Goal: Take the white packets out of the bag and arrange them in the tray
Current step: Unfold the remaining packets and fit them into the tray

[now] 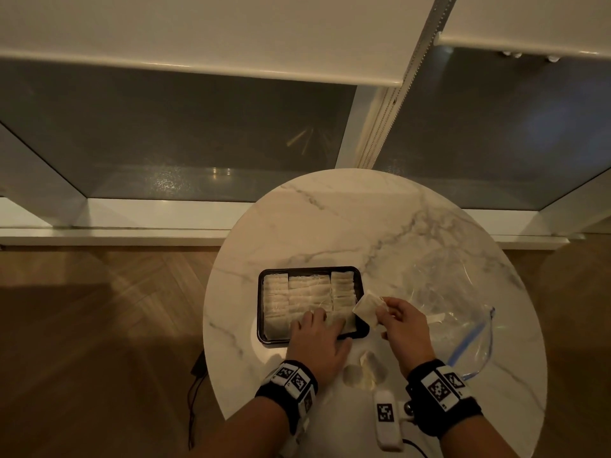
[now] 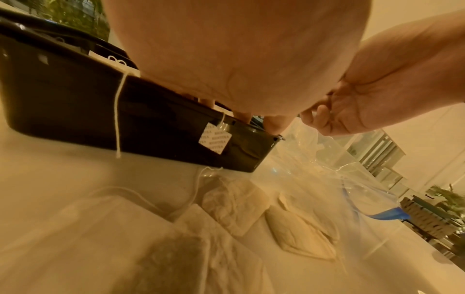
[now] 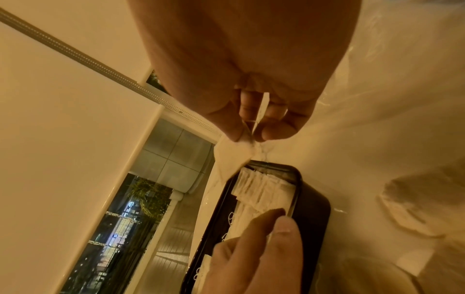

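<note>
Right now your right hand (image 1: 401, 322) pinches one white packet (image 1: 368, 309) between thumb and fingertips, a flat papery tea bag held just above the right edge of the tray (image 1: 261, 309). That tray is a glossy black plastic rectangle with rounded corners, sitting on the round marble table (image 1: 330, 219), and it is packed with three columns of overlapping tea bags (image 1: 309, 292), thin and crinkled. Your left hand (image 1: 317, 338) lies flat on the near end of those rows, fingers straight and pressing on the bags, gripping nothing. From the left wrist view, a string with a small square paper tag (image 2: 214, 138) hangs over the tray's outer wall. More loose tea bags (image 1: 363, 370) lie on the marble between your wrists, soft and pillow-shaped. To your right sprawls the clear plastic zip bag (image 1: 463, 312), wrinkled, with a blue seal strip, still holding at least one packet.
</note>
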A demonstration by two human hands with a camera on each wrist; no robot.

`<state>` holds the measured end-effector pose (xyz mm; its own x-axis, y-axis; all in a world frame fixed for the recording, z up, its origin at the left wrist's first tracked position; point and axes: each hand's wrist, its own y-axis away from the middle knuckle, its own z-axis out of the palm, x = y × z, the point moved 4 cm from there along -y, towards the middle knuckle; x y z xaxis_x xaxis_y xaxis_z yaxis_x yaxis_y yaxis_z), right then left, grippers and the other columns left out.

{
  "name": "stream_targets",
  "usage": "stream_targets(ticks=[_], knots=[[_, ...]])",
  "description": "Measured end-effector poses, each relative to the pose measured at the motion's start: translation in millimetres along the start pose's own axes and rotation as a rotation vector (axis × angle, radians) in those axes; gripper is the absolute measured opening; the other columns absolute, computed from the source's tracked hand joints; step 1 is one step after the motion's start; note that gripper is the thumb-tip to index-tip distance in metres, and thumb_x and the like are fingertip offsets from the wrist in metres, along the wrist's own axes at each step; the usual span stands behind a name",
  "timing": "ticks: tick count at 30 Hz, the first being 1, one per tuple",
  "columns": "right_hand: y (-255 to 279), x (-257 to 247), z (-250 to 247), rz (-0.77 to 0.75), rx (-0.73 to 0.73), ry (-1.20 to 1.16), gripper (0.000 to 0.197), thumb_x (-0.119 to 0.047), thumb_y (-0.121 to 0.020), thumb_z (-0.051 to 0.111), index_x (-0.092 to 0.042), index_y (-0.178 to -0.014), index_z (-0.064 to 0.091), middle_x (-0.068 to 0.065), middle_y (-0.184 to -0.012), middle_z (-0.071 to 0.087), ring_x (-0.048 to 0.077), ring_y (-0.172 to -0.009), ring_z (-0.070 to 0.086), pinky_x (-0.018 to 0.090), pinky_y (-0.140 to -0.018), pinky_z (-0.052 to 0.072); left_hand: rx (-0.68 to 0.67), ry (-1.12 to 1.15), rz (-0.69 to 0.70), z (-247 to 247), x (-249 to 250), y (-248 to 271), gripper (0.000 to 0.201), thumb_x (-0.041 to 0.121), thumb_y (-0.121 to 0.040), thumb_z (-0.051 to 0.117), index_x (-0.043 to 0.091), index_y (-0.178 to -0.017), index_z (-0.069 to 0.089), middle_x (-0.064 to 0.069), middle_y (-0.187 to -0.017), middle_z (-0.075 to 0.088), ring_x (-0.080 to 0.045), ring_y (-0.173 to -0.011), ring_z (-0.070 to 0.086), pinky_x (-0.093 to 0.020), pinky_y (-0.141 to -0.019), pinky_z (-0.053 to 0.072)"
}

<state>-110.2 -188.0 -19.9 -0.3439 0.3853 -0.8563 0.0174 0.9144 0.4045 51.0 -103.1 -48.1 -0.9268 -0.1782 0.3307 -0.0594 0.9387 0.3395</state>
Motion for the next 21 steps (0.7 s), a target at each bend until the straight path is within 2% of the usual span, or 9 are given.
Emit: stream_targets(ticks=[2,5,8,10,13,15,17,19,21], knots=[[-2.5,-6.1,3.6,-0.055,-0.017,0.038,0.016,-0.011,-0.091,0.066,-0.012,-0.107,0.069,0.004,-0.092,0.072,0.015,-0.081,0.067,0.025,-0.066,0.049,0.074,0.039,0.003,-6.6,-6.7,5.7,0.045,0.057,-0.094,0.030,0.031,-0.125,0.051,0.001,-0.128,0.046,-0.023,-0.118,0.041,-0.042,-0.100,0.033],[-3.8,-17.5,11.8,-0.139,-0.047,0.077,0.012,-0.013,-0.090,0.069,-0.016,-0.101,0.069,0.003,-0.087,0.073,0.014,-0.079,0.068,0.022,-0.069,0.051,0.213,0.111,-0.031,-18.0,-29.9,18.4,0.030,0.050,-0.095,0.037,0.030,-0.109,0.056,0.009,-0.112,0.051,-0.016,-0.107,0.046,-0.034,-0.095,0.036],[-6.5,-22.4,25.3,-0.192,-0.081,0.184,0.008,-0.016,-0.090,0.070,-0.020,-0.097,0.070,-0.002,-0.085,0.072,0.011,-0.080,0.068,0.021,-0.071,0.054,0.388,0.118,-0.068,-27.7,-57.9,31.6,0.021,0.045,-0.088,0.051,0.030,-0.098,0.061,0.009,-0.105,0.053,-0.018,-0.103,0.051,-0.033,-0.091,0.040],[-8.8,-21.7,40.4,-0.200,-0.142,0.278,0.008,-0.020,-0.090,0.071,-0.021,-0.098,0.069,-0.004,-0.083,0.071,0.009,-0.076,0.067,0.019,-0.068,0.052,0.444,0.103,-0.143,-29.2,-75.7,38.2,0.031,0.049,-0.083,0.059,0.029,-0.106,0.062,0.002,-0.121,0.052,-0.024,-0.119,0.046,-0.040,-0.100,0.041],[-9.7,-18.1,67.8,-0.208,-0.273,0.460,0.008,-0.024,-0.090,0.069,-0.022,-0.098,0.068,-0.005,-0.084,0.068,0.008,-0.076,0.064,0.013,-0.064,0.046,0.397,0.104,-0.242,-22.4,-92.3,42.2,0.056,0.063,-0.083,0.056,0.028,-0.127,0.054,-0.006,-0.150,0.034,-0.031,-0.146,0.019,-0.047,-0.118,0.023],[-8.5,-14.8,83.8,-0.205,-0.341,0.564,0.008,-0.022,-0.091,0.068,-0.023,-0.099,0.068,-0.008,-0.086,0.065,0.006,-0.079,0.061,0.010,-0.063,0.041,0.343,0.111,-0.254,-13.6,-96.1,41.5,0.063,0.070,-0.088,0.046,0.028,-0.135,0.047,-0.006,-0.159,0.023,-0.028,-0.151,0.003,-0.043,-0.121,0.012],[-7.7,-10.5,96.5,-0.189,-0.395,0.619,0.010,-0.021,-0.092,0.067,-0.022,-0.102,0.068,-0.008,-0.085,0.064,0.007,-0.079,0.060,0.011,-0.062,0.041,0.307,0.120,-0.256,-7.1,-97.7,40.9,0.066,0.073,-0.090,0.038,0.029,-0.139,0.043,-0.007,-0.162,0.019,-0.026,-0.152,-0.004,-0.042,-0.121,0.007],[-8.0,-5.5,105.6,-0.174,-0.439,0.662,0.010,-0.020,-0.092,0.067,-0.023,-0.102,0.068,-0.007,-0.084,0.063,0.006,-0.076,0.060,0.014,-0.064,0.046,0.273,0.129,-0.268,-2.5,-98.1,42.0,0.067,0.074,-0.092,0.032,0.028,-0.140,0.041,-0.008,-0.163,0.017,-0.025,-0.152,-0.007,-0.041,-0.122,0.006],[-9.0,-1.9,111.5,-0.165,-0.463,0.698,0.008,-0.021,-0.091,0.068,-0.025,-0.098,0.067,-0.007,-0.084,0.064,0.008,-0.077,0.062,0.022,-0.071,0.053,0.246,0.133,-0.276,0.7,-97.6,43.9,0.067,0.074,-0.093,0.027,0.029,-0.142,0.038,-0.008,-0.164,0.014,-0.025,-0.152,-0.009,-0.041,-0.122,0.003]])
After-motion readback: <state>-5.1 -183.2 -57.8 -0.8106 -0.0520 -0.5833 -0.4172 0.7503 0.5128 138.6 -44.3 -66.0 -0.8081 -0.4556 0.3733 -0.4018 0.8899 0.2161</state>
